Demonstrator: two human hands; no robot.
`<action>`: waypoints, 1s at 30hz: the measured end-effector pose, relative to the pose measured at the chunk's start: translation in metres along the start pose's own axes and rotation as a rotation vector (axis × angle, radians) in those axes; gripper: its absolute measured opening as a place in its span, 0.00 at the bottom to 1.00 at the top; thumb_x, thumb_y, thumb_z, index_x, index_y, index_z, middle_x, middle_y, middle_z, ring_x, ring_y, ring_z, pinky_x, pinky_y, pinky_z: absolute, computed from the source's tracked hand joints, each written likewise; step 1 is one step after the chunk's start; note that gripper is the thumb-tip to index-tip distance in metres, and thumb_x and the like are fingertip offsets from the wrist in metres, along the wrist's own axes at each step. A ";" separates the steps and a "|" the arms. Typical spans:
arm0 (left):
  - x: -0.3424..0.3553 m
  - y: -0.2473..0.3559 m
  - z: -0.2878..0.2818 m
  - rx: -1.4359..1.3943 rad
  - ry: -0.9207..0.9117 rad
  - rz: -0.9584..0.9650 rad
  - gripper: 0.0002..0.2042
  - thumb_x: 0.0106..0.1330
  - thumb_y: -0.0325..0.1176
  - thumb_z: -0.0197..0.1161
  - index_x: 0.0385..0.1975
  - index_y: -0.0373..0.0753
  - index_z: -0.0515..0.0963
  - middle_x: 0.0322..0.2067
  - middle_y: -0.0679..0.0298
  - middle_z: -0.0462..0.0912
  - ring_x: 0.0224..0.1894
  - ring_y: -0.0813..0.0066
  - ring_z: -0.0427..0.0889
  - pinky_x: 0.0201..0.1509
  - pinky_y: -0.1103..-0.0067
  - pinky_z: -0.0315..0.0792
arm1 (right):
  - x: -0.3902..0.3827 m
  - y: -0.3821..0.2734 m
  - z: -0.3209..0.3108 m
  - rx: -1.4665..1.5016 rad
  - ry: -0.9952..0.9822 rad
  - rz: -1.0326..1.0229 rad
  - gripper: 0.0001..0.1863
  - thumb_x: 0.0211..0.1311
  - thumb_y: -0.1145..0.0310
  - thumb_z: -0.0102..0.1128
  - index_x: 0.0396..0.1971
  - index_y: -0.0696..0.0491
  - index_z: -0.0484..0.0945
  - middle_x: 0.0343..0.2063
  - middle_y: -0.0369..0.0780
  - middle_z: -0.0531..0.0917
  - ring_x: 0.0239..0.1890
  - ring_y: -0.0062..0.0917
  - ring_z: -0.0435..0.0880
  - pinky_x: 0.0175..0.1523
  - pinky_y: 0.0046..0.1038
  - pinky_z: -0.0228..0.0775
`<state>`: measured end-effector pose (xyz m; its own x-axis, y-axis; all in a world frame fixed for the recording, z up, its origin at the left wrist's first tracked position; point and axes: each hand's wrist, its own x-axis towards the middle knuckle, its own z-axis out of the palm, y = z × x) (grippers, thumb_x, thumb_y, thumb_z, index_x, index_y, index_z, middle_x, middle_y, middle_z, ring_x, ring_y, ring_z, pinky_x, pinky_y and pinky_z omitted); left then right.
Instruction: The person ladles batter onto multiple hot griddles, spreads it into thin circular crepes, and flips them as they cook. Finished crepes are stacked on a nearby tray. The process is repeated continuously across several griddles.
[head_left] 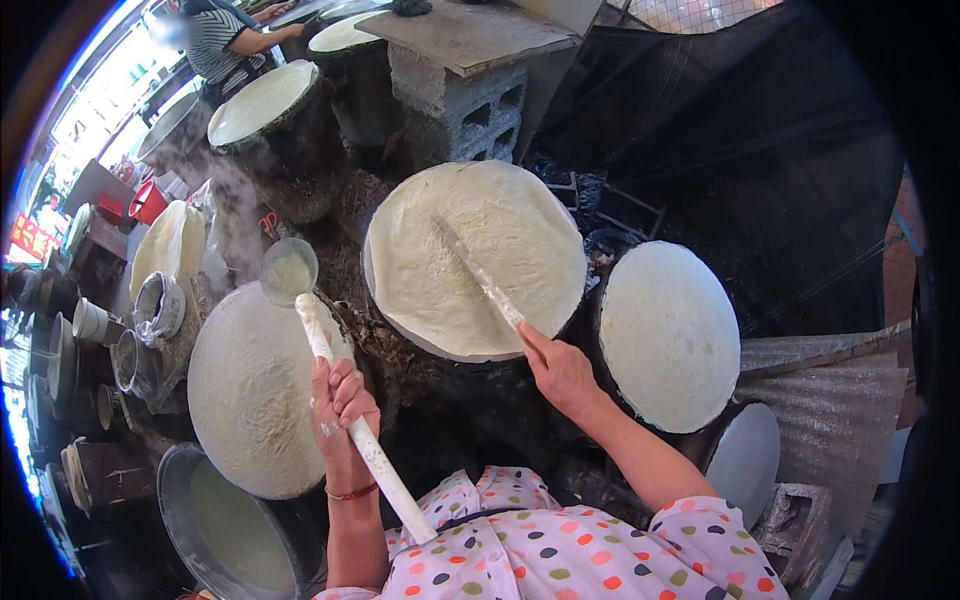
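Observation:
My left hand [345,405] is wrapped round the white handle of a ladle [290,272]. Some pale batter lies in the ladle's round bowl, which is over the far edge of the left griddle. In my right hand [562,375] is a flat wooden stick [478,270] coated with batter. Its length lies across a large pale pancake [430,235] on the round griddle in the middle. Another round pale pancake [255,400] covers the left griddle. To the right sits a smooth white one [670,335] on its own griddle.
A big pot of thin pale liquid [230,535] stands at the lower left. Beyond the middle griddle are concrete blocks [450,115] under a board. Steam rises near a far griddle [262,105]. Another person [225,45] works at the far left. Dark sheeting [720,170] hangs at the right.

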<state>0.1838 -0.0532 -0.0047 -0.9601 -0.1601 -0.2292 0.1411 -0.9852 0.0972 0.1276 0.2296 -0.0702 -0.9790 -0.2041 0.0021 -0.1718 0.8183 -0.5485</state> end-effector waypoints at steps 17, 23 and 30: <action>-0.130 0.155 -0.049 0.002 0.109 0.448 0.11 0.73 0.37 0.49 0.47 0.38 0.65 0.29 0.68 0.64 0.19 0.88 0.60 0.13 0.92 0.59 | -0.062 -0.174 0.065 0.664 -0.373 -0.149 0.22 0.74 0.65 0.40 0.65 0.50 0.62 0.20 0.32 0.74 0.15 0.12 0.67 0.20 0.14 0.59; -0.287 0.249 -0.141 0.281 0.649 0.961 0.06 0.72 0.33 0.50 0.42 0.39 0.66 0.28 0.66 0.68 0.20 0.88 0.64 0.14 0.92 0.60 | -0.096 -0.353 0.208 0.120 -0.914 -0.735 0.23 0.63 0.72 0.46 0.58 0.42 0.70 0.28 0.48 0.83 0.27 0.41 0.82 0.33 0.38 0.73; -0.415 0.293 -0.273 0.319 1.104 0.786 0.09 0.68 0.28 0.50 0.46 0.36 0.68 0.25 0.64 0.68 0.16 0.84 0.64 0.12 0.88 0.59 | -0.146 -0.457 0.340 -0.598 -0.968 -1.304 0.15 0.59 0.68 0.52 0.47 0.45 0.78 0.34 0.47 0.83 0.40 0.43 0.82 0.42 0.40 0.74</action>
<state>0.6895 -0.2916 -0.1453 0.0504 -0.7709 -0.6349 0.3449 -0.5832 0.7355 0.3866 -0.2974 -0.1037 0.2036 -0.8801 -0.4290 -0.9663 -0.1100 -0.2328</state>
